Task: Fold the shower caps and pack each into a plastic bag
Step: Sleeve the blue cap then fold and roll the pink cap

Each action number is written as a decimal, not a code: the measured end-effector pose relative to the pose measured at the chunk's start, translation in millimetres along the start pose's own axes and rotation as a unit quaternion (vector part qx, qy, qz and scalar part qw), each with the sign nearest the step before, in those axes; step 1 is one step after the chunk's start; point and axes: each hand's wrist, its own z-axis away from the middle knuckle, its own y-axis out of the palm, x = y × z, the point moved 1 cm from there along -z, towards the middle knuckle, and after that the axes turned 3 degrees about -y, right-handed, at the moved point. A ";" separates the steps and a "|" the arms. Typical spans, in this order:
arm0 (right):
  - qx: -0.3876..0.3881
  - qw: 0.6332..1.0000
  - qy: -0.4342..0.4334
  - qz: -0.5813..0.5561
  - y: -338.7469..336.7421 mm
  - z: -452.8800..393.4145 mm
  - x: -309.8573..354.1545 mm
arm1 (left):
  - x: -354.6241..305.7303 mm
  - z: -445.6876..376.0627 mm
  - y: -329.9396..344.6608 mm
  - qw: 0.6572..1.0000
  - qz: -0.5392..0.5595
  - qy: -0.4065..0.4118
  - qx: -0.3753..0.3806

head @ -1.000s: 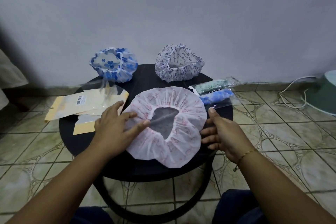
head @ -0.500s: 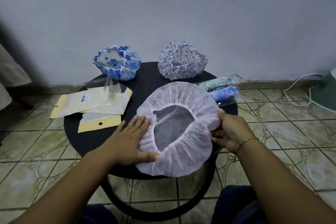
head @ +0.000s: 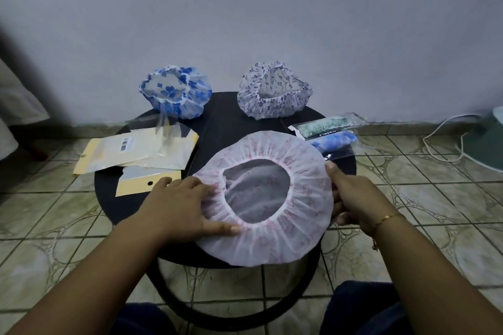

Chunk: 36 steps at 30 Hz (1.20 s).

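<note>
From my remote seat, the round black tabletop (head: 217, 128) shows bare surface only down its middle, and the pink shower cap (head: 265, 198) overhangs its near edge. The cap lies flat, opening up, roughly circular with no clear long axis. My left hand (head: 179, 207) presses flat, fingers spread, on its left rim; my right hand (head: 353, 198) pinches the right rim.

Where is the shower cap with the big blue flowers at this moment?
In the head view, the blue-flowered cap sits at the table's far left edge, left of the purple-patterned cap, behind the yellow bags.
</note>
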 end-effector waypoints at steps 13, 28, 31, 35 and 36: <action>-0.022 0.997 -0.054 0.058 7.8 3.5 2.7 | 18.5 -20.3 8.7 0.828 0.500 -0.249 -0.055; -0.105 0.979 -0.132 0.118 2.2 0.9 5.0 | 40.7 -10.5 7.1 0.645 0.745 -0.115 0.124; -0.093 0.990 -0.103 0.037 4.3 0.3 3.9 | 40.4 -8.8 12.4 0.715 0.674 -0.117 0.142; -0.004 0.989 -0.052 -0.138 2.6 5.9 6.3 | 33.2 -3.2 4.1 0.846 0.504 -0.136 0.105; 0.015 0.990 -0.054 -0.131 1.3 7.8 6.7 | 29.9 -2.1 1.4 0.868 0.466 -0.143 0.092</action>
